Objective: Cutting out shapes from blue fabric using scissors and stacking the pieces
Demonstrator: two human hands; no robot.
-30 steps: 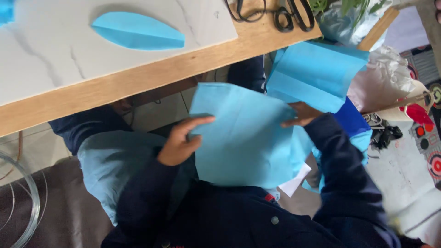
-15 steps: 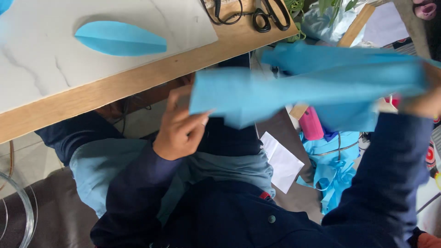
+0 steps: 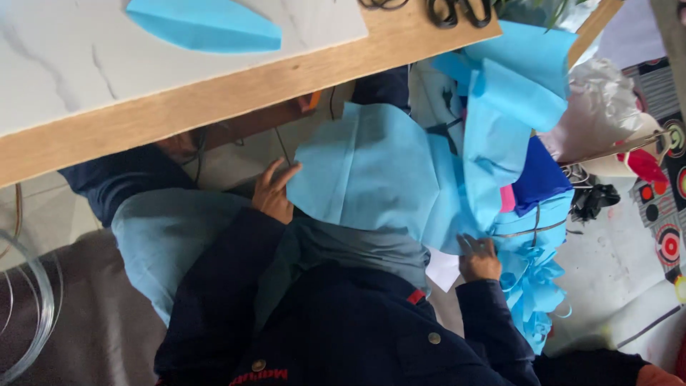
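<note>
While a person in a dark blue jacket sat at a wood-edged table (image 3: 214, 107), a large light blue sheet of tissue paper (image 3: 371, 171) lay draped over the lap, stretched between the two hands. The left hand (image 3: 274, 191) pinched the sheet's near-left edge with fingers closed on the paper; the right hand (image 3: 479, 259) pressed down on its lower right corner, fingers spread flat rather than gripping. From the left hand the sheet ran rightward and slightly toward the body, its long axis lying roughly from hand to hand, its far edge pointing up toward the table's underside. Both hands touched it, the left at the higher edge. Beyond the right hand stood a heap of more blue paper (image 3: 514, 93) and curled blue ribbon (image 3: 532, 300). Above the left hand, on the tabletop, rested a folded blue leaf-shaped piece (image 3: 204, 25), with black scissors (image 3: 457, 11) farther right.
</note>
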